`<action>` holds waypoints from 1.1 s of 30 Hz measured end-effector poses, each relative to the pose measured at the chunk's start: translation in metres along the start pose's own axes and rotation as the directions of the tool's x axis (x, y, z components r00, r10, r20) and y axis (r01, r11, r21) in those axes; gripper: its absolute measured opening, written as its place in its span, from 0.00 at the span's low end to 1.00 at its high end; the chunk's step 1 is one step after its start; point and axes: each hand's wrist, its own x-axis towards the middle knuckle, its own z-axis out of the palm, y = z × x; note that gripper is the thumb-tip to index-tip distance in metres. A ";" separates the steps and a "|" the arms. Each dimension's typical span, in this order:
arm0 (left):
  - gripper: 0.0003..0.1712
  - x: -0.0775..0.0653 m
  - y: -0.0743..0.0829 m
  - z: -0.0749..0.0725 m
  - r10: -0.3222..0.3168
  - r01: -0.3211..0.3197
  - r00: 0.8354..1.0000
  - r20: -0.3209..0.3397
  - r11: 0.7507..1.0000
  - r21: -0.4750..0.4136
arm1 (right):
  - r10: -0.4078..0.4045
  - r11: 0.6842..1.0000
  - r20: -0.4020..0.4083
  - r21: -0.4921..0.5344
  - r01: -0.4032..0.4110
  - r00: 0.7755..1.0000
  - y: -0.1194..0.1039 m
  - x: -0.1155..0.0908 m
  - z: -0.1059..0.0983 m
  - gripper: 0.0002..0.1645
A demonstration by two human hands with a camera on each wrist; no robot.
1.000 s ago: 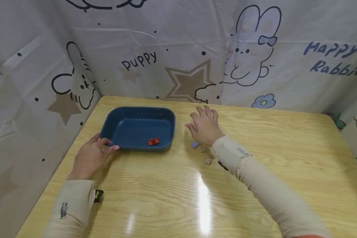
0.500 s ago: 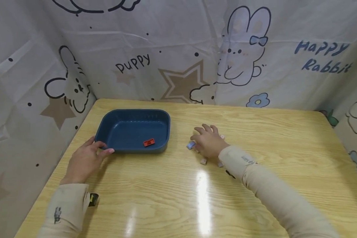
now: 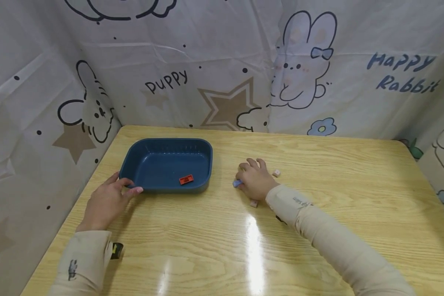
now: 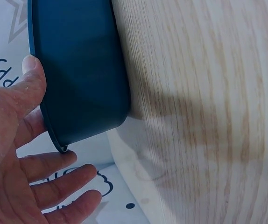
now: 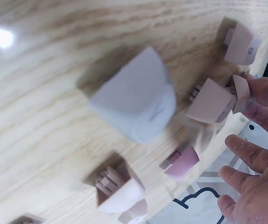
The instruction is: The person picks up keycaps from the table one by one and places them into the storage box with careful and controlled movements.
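Observation:
At the left of the table, my left hand [image 3: 105, 202] pinches the near-left corner of a dark blue tray [image 3: 170, 190], thumb outside the wall in the left wrist view. A red keycap [image 3: 186, 179] lies inside the tray. To its right, my right hand [image 3: 256, 181] pinches a long blue keycap [image 3: 237, 183] with thumb and index finger, low over the table; the other fingers are spread. The right wrist view shows loose keycaps beneath the hand, among them a large pale one [image 5: 138, 98], a pink one [image 5: 183, 163] and a beige one [image 5: 211, 102].
Two small pale keycaps show beside the right hand: one beyond it [image 3: 276, 173], one nearer [image 3: 254, 203]. The wooden table [image 3: 192, 246] meets a printed cloth backdrop [image 3: 222, 61] at its back and left edges.
My right hand has come down and toward me onto the keycaps, its thumb and index finger closing at the blue one. The left hand stays on the tray corner. The view has shifted slightly.

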 end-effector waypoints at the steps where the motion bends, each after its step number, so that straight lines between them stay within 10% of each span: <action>1: 0.26 0.000 0.000 0.000 0.001 -0.001 1.000 -0.001 1.000 0.001 | 0.003 1.000 -0.008 -0.004 -0.003 1.000 -0.001 0.000 -0.001 0.14; 13: 0.24 -0.001 0.001 -0.002 0.001 -0.001 1.000 0.004 1.000 0.016 | -0.107 0.994 -0.196 -0.039 0.101 0.975 -0.036 0.023 -0.048 0.11; 33: 0.23 0.002 0.002 -0.001 0.012 -0.012 1.000 -0.010 1.000 0.019 | -0.142 0.979 -0.066 -0.155 0.130 0.988 -0.098 0.068 -0.057 0.16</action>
